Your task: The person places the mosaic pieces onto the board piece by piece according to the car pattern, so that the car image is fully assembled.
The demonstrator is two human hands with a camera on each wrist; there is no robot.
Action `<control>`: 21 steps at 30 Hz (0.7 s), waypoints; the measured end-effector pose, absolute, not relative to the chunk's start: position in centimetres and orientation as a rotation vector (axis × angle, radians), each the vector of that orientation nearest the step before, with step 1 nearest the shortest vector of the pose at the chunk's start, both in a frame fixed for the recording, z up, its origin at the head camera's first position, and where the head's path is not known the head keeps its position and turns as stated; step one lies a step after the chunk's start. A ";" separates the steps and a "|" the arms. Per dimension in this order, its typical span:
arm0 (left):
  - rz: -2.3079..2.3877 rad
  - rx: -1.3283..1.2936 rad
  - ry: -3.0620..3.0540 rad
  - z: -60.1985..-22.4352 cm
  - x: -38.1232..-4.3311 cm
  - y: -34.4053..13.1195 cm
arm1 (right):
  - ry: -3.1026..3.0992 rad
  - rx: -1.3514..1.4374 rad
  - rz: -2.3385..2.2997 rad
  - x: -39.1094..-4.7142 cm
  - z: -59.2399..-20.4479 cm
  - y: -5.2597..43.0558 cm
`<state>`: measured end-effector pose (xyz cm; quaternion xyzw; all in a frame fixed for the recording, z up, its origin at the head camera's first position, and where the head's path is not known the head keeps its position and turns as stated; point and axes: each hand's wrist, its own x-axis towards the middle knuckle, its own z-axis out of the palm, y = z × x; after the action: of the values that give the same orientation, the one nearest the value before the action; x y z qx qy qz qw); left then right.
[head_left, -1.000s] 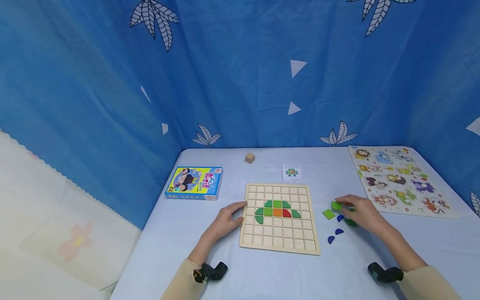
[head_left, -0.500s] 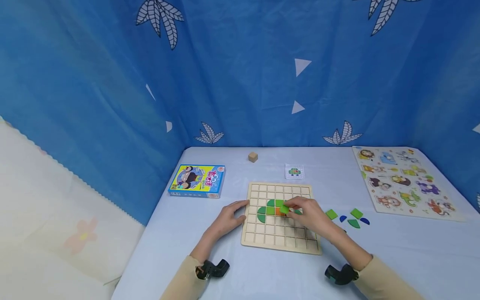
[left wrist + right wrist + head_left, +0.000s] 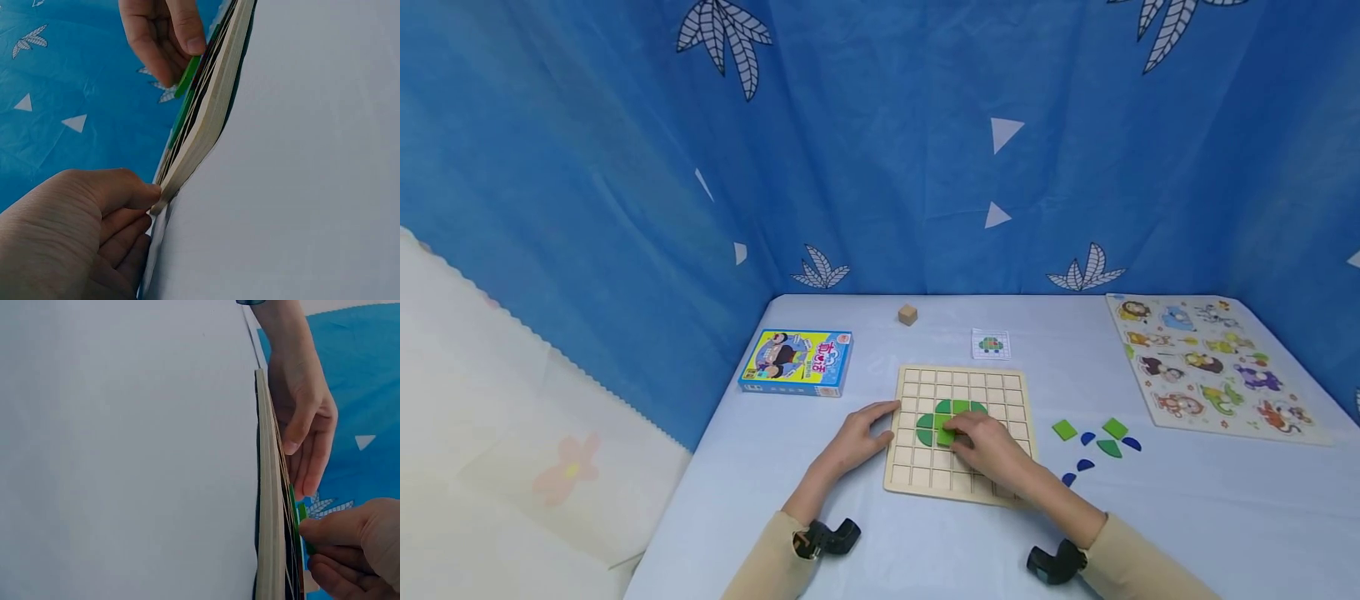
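My right hand (image 3: 996, 450) pinches a bright green square tile (image 3: 944, 438) between thumb and fingers, low over the middle of the wooden grid board (image 3: 919, 477). In the right wrist view the held tile (image 3: 305, 520) stands tilted close over the board's face. Green quarter-round pieces (image 3: 924, 436) and a green square (image 3: 961, 407) lie in the grid around it; the hand hides the orange and red pieces. My left hand (image 3: 854, 438) touches the board's left edge with thumb and fingertips. In the left wrist view its thumb (image 3: 134, 190) lies against the board's rim.
Right of the board lie loose green squares (image 3: 1064, 429), a green quarter-round (image 3: 1108, 448) and several blue half-rounds (image 3: 1086, 465). A pattern card (image 3: 991, 344) and a wooden cube (image 3: 907, 315) sit behind the board. A coloured box (image 3: 796, 362) stands left, an animal puzzle (image 3: 1213, 367) right.
My right hand has brought a green square from the loose pieces leftward to the board, then further left and down over the grid. The left hand stays at the board's edge.
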<state>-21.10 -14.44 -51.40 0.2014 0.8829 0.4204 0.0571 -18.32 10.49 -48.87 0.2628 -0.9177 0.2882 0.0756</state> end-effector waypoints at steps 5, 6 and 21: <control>1.277 0.605 2.669 -51.4 -21.2 -14.4 | -2.771 0.785 0.827 -18.4 -49.1 10.4; 1.276 0.603 2.668 -51.4 -21.2 -14.4 | -2.772 0.785 0.828 -18.4 -49.1 10.4; 1.272 0.625 2.672 -51.5 -21.2 -14.5 | -2.737 0.850 0.886 -18.7 -49.2 10.1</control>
<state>-21.21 -14.48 -51.54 0.2063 0.8820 0.4197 0.0584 -18.72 10.10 -49.16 0.2827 -0.9101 0.2947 0.0707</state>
